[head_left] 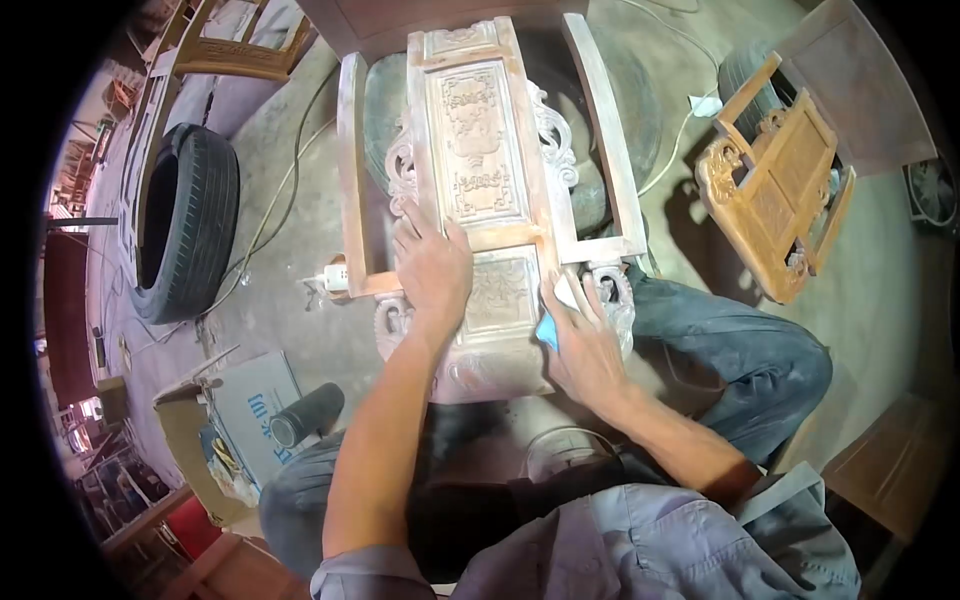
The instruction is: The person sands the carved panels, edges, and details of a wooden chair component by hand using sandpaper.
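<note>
A carved wooden chair back lies in front of me, pale with dust, with scrollwork along its sides. My left hand rests on its left rail beside the carved panel, fingers bent and pressed together; what they hold, if anything, is hidden. On the lower right rail, my right hand is closed around a small white block. A bit of blue material shows under that hand's palm side.
An upright tire stands at the left. Below it is an open cardboard box near a dark cylinder. Another carved chair part leans at the right. Cables cross the floor.
</note>
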Tool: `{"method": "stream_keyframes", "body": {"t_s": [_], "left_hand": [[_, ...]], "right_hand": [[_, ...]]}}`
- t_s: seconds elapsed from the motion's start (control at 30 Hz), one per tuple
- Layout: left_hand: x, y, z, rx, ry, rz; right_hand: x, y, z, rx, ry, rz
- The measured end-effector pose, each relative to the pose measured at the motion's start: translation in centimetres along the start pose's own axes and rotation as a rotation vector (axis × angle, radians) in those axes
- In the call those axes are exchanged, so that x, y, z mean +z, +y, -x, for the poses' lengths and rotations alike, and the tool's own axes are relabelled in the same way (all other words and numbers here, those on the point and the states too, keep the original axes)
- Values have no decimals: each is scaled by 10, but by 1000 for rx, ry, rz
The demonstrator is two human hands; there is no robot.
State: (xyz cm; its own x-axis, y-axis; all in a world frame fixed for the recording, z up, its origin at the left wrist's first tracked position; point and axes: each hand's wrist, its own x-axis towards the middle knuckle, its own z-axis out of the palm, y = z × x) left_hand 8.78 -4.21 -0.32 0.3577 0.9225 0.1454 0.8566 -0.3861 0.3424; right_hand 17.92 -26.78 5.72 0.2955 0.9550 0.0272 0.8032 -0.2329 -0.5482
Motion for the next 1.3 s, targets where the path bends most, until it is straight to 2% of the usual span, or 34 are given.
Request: {"method": "stream_keyframes", "body": {"t_s": [0.07,0.13,0.2,0.3,0.47,0.67,0.7,0.73,0.8,0.87,0.9,0.93,1.0,1.07,1.13,1.2,1.23,1.27,1.3], "left_hand": [[-1,3,1,-9,2,8],[-3,6,-1,-37,-7,-14],[6,0,-2,-12,61,-53],[3,0,0,22,34,-11],[-1,4,-1,-12,24,4],[5,1,3,-2,32,0],[4,0,0,-14,45,-3],[4,0,-2,-17,57,-6],[12,-1,-1,-14,66,-16],[14,-4,-2,21,104,-56],[13,-4,-1,20,107,-59],[12,-4,-1,15,112,-61],[11,-2,2,6,104,-32],[9,0,1,-10,107,-36],[2,1,-3,-33,49,8],[0,3,2,-39,16,34],[1,3,0,-39,20,35],[1,1,-1,-40,32,34],[4,0,-1,-36,49,27]], "right_hand": [[-2,-1,-6,5,6,10],[-4,-12,29,17,-44,2],[5,-8,41,-1,-23,25],[2,2,-12,-7,42,-11],[-4,-9,28,-36,-28,20],[-9,5,-7,-49,-33,-26],[-22,1,12,-80,-136,27],[-17,7,35,-191,-129,141],[-18,22,43,-263,-228,130],[-31,32,-1,-281,-182,144],[-32,39,-26,-253,-235,268],[-38,45,-50,-278,-228,141],[-38,47,-39,-324,-207,239],[-42,49,-7,-580,-317,247],[-55,52,-26,-619,-411,243],[-58,63,-66,-462,-492,309],[-58,68,-89,-582,-369,367],[-56,69,-94,-599,-297,364],[-56,68,-83,-603,-402,349]]}}
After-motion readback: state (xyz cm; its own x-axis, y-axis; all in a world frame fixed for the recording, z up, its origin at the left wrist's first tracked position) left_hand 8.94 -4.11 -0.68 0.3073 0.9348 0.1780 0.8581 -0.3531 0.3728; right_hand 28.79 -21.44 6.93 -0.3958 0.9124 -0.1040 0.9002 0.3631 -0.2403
